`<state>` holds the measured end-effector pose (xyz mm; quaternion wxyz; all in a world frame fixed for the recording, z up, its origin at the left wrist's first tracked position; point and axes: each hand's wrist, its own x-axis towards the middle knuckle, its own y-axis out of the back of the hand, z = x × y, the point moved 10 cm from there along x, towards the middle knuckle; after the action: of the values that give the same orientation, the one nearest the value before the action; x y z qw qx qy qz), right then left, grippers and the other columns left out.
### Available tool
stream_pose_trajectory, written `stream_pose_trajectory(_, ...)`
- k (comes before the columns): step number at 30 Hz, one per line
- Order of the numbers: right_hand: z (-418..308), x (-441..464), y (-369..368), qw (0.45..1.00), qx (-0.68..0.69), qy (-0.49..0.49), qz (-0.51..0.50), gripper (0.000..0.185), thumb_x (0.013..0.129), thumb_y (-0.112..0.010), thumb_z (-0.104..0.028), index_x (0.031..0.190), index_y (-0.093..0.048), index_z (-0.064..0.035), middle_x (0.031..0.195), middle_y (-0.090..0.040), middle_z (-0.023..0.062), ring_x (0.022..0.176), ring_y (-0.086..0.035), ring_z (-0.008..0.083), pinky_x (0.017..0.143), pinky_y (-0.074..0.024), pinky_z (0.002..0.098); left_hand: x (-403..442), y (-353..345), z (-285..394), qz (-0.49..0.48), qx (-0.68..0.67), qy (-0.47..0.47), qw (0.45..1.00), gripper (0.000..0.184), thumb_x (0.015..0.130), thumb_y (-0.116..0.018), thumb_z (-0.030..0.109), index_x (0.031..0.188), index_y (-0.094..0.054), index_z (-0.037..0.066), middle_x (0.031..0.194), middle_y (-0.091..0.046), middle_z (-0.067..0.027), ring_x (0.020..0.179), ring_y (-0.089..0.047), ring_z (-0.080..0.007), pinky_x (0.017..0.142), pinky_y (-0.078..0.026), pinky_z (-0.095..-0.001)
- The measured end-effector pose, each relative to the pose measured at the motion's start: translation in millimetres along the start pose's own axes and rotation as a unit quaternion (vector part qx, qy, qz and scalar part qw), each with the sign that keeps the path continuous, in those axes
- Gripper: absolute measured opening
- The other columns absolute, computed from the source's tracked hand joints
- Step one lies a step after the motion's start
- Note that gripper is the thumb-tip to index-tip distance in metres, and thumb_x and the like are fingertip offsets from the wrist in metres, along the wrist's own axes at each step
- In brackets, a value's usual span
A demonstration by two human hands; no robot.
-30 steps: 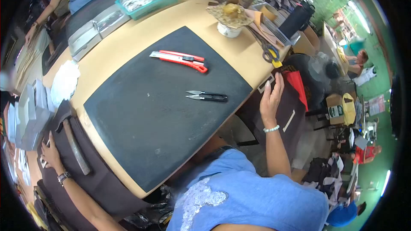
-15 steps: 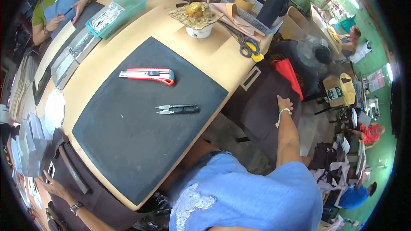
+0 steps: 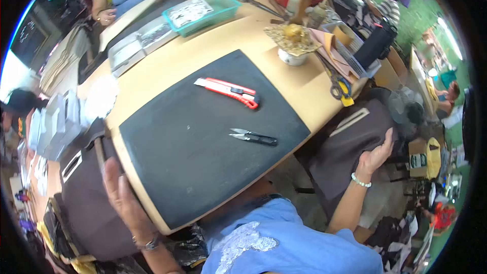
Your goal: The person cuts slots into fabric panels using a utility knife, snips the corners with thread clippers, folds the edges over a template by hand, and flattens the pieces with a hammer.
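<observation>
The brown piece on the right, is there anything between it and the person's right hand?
Nothing visible is in the way: the open right hand is in front of the dark brown piece in this view. Whether they touch, I can't tell.

We see a matt, scuffed dark rectangular mat (image 3: 203, 147), smooth tan tabletop (image 3: 152, 81), red-and-white plastic cutter (image 3: 228, 89), glossy translucent teal plastic box (image 3: 215, 10), metal snip blades (image 3: 245, 136). Matt dark-brown sheets (image 3: 91, 210): cloth or leather, we can't tell.
</observation>
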<state>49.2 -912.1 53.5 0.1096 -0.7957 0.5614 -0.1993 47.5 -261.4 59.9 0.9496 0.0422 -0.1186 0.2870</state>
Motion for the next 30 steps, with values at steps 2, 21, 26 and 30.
stream_pose_trajectory(2,-18,-46,-41,0.964,-0.153,0.184,-0.115,0.032,0.091,-0.052,-0.019,0.114,-0.057,0.003,0.117,-0.055,0.0162,0.101,-0.057,0.0237,0.092,-0.046,0.0387,-19,-36,-3,-0.073,-0.039,0.008,0.997,0.054,0.096,-0.036,0.034,0.141,-0.031,0.003,0.142,-0.037,-0.0165,0.133,-0.034,-0.0276,0.107,-0.029,-0.0457)
stream_pose_trajectory(21,-35,-480,-171,0.402,0.152,-0.222,-0.875,0.068,0.086,-0.057,-0.04,0.138,-0.034,-0.002,0.138,-0.04,0.0151,0.126,-0.042,0.028,0.106,-0.0315,0.0391,-48,-13,123,-0.204,0.415,-0.205,0.862,0.062,0.086,-0.053,0.051,0.135,-0.045,0.014,0.142,-0.037,-0.0156,0.134,-0.029,-0.0329,0.108,-0.015,-0.0612)
stream_pose_trajectory(26,28,-425,-190,0.512,0.112,-0.466,-0.712,0.059,0.094,-0.04,-0.034,0.143,-0.025,-0.0035,0.141,-0.036,0.0116,0.128,-0.038,0.0227,0.106,-0.0284,0.0355,-67,-77,-1,-0.328,0.362,-0.077,0.869,0.055,0.078,-0.068,0.047,0.123,-0.059,0.017,0.14,-0.039,-0.0164,0.135,-0.027,-0.0338,0.104,-0.012,-0.0679)
stream_pose_trajectory(30,69,-405,-182,0.543,0.025,-0.445,-0.712,0.059,0.094,-0.041,-0.03,0.143,-0.024,-0.0026,0.141,-0.035,0.0126,0.128,-0.037,0.022,0.107,-0.0276,0.0336,-61,-86,-4,-0.187,0.195,-0.009,0.963,0.044,0.083,-0.065,0.038,0.114,-0.062,0.008,0.118,-0.061,-0.0108,0.12,-0.05,-0.0318,0.104,-0.02,-0.0611)
